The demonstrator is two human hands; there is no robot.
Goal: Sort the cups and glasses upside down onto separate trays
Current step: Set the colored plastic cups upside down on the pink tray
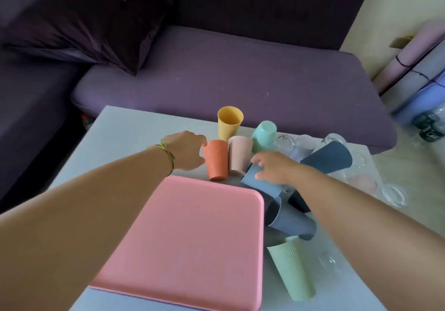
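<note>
My left hand (185, 150) reaches the left side of an orange ribbed cup (215, 160) standing mouth down; its thumb touches the cup's top edge and the fingers are not closed round it. My right hand (272, 166) pinches the rim of a tilted blue cup (262, 185) just past the far right corner of the pink tray (192, 238), which holds nothing. A beige-pink cup (239, 155) stands mouth down beside the orange one. Behind them are an upright yellow cup (230, 123) and a tipped mint cup (263, 133). Several clear glasses (304, 146) lie at the right.
A dark blue cup (327, 158), a grey-blue cup (291, 219) and a green cup (292, 267) lie on their sides right of the tray. A bluish edge (120, 298) shows under the pink tray. The white table (125, 130) stands against a purple sofa (216, 77).
</note>
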